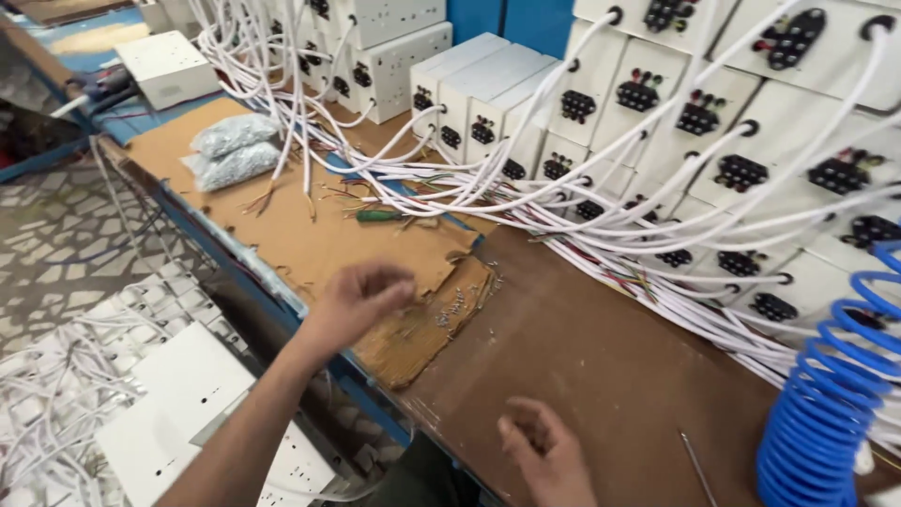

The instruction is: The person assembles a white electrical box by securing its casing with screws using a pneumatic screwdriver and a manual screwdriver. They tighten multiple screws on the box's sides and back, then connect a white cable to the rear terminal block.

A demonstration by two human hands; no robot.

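One view only: head cam, you're looking down and forward, steep tilt, close range over the tabletop (601,366). Frame is rolled, so the tabletop edge runs from 10 o'clock to 6 o'clock. Your left hand (361,299) sits near centre, right hand (544,455) at 6 o'clock. White boxes (657,103) fill 1–3 o'clock, floor at 8–9 o'clock. No second view, no overlap.

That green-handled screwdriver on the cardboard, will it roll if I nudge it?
Probably a little: the green-handled screwdriver looks round and lies flat on the cardboard sheet. The loose coloured wires beside it would likely stop it soon. It looks rigid and light, so easy to lift.
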